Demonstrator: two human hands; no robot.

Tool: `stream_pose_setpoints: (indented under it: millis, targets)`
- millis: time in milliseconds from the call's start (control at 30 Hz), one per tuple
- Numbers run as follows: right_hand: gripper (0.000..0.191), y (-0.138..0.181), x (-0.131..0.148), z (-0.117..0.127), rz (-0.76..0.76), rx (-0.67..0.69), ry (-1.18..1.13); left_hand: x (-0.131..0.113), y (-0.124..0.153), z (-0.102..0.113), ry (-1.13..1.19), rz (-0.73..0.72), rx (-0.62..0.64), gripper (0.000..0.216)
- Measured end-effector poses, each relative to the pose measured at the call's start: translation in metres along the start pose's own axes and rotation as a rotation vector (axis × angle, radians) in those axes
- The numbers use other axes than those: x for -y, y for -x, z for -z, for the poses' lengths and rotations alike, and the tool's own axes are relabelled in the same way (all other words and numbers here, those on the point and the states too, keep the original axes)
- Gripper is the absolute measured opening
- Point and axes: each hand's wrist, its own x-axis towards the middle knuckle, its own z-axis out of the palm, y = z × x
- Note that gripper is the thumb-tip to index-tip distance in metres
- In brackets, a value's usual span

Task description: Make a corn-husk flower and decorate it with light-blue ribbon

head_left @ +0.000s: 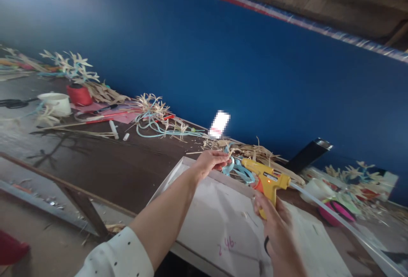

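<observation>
Head view: the left hand (213,160) pinches a small pale piece (232,153) between thumb and fingertips, just beside the front of the yellow hot-glue gun (259,170); the right hand (276,217) wraps its fingers round the grip

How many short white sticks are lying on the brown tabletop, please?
2: a longer stick and, just to its right, a shorter stick, both well to the left of the left hand. Others may be hidden among the clutter.

Yellow glue gun (265,173) held slightly tilted, tip pointing left, near a thin pale strip (232,152)
</observation>
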Motion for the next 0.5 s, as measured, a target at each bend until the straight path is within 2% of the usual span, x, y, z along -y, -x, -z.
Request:
stream_pose_setpoints:
  millis: [167, 367, 500]
  targets:
    - [0.029, -0.001, 0.002, -0.002, 0.006, 0.008, 0.097, 0.001, -0.001, 0.000, -0.006, -0.013, 0.001, 0.043]
    - [0.034, -0.005, -0.009, -0.008, 0.061, -0.063, 0.136, 0.005, -0.004, 0.001, 0.011, -0.005, -0.008, 0.043]
    - [0.035, -0.004, -0.003, -0.009, 0.056, -0.055, 0.170, 0.004, -0.004, 0.001, 0.018, -0.006, 0.001, 0.044]
